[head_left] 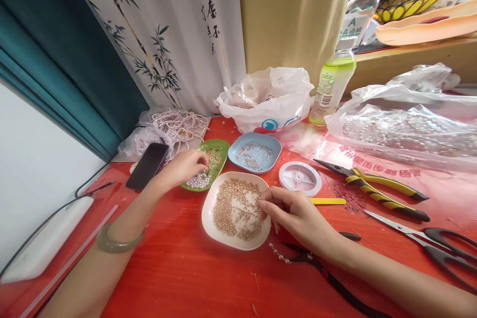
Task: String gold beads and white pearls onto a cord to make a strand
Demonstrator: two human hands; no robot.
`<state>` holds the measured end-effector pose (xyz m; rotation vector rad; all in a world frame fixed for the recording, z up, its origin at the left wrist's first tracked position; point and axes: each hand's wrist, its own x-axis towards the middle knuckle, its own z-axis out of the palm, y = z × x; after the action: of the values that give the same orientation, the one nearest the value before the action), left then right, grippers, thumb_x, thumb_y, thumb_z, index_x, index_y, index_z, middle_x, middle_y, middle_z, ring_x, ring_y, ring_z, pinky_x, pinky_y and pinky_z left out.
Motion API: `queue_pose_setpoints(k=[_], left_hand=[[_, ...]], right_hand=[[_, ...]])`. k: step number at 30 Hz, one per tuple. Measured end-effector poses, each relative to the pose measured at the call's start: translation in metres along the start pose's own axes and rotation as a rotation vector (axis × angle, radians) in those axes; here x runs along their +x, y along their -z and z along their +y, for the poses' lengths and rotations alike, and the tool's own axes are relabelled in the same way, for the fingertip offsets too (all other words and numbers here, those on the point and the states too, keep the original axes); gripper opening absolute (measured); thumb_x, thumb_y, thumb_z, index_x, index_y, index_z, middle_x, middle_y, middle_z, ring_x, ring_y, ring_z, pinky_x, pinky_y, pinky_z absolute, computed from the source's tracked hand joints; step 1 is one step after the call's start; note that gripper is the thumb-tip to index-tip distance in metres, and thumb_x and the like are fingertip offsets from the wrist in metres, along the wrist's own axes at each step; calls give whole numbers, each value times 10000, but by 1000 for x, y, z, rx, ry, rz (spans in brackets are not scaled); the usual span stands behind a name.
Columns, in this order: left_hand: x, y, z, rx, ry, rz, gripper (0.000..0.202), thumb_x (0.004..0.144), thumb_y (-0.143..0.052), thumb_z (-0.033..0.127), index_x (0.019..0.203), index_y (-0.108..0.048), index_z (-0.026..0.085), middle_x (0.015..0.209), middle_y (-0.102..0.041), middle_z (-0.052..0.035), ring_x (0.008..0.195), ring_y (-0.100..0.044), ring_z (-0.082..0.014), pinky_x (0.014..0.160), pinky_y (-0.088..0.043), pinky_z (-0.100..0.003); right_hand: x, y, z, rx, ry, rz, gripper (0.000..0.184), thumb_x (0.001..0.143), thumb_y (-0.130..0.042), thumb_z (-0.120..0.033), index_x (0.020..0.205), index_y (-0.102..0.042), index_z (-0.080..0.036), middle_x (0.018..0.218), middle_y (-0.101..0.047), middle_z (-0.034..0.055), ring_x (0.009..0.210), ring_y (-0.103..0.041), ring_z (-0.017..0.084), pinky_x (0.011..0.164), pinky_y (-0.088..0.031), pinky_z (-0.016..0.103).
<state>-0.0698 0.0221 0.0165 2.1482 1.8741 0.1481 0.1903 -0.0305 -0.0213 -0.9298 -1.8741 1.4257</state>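
Note:
My left hand (186, 165) reaches over the green plate (223, 151), its fingertips pinched above small gold pieces and pale lilac beads; anything between them is too small to make out. At the right rim of the white plate (208, 223), which bears many gold beads (225, 203), my right hand (286, 207) is closed in a pinch. What it grips is hidden by the fingers. Below that hand a short string of pearly beads (279, 253) lies beside black-handled pliers (307, 257). A blue plate (276, 163) with small metal pins stands behind the white one.
Right of the plates are a spool (300, 179), yellow-handled pliers (376, 189) and scissors (421, 236). A phone (147, 165) and bead strands (182, 124) lie at the left. Plastic bags (266, 99) and a bottle (333, 84) stand at the back. A white device (48, 241) sits far left.

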Motion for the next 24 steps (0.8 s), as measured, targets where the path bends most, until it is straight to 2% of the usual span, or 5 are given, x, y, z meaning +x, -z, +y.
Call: queue_pose_setpoints(k=[3, 7, 11, 16, 24], left_hand=[[-1, -5, 17, -241, -9, 59, 155, 710, -536, 288, 709, -620, 157, 755, -639, -40, 649, -539, -149, 611, -387, -268], [-9, -22, 47, -810, -97, -149, 147, 701, -589, 271, 742, -623, 135, 689, -611, -30, 615, -532, -110, 587, -415, -235], [-18, -43, 69, -1171, -42, -286, 160, 655, -663, 238, 767, -639, 126, 730, -633, -40, 653, -560, -101, 622, -435, -224], [-21, -52, 73, -1352, -14, -297, 144, 648, -688, 200, 766, -656, 123, 742, -640, -29, 653, -568, -72, 618, -437, -183], [-18, -53, 69, -1459, 17, -282, 109, 650, -687, 160, 748, -660, 120, 725, -646, -27, 677, -585, -80, 619, -450, -182]], right_hand=[[0, 0, 0, -9, 8, 1, 172, 827, -453, -238, 707, -546, -158, 647, -620, 11, 568, -549, 104, 509, -411, 207], [0, 0, 0, -11, -2, -2, 179, 831, -449, -242, 707, -547, -157, 643, -615, 11, 557, -541, 102, 490, -402, 201], [0, 0, -1, 8, -10, -5, 187, 830, -447, -248, 694, -539, -159, 631, -594, 1, 507, -512, 89, 443, -371, 187], [0, 0, -2, 13, 13, -6, 180, 825, -452, -222, 681, -540, -158, 623, -594, 3, 552, -532, 104, 500, -394, 199], [0, 0, -3, -14, 5, -28, 173, 808, -445, -188, 663, -535, -160, 626, -616, 11, 572, -538, 119, 534, -395, 213]])
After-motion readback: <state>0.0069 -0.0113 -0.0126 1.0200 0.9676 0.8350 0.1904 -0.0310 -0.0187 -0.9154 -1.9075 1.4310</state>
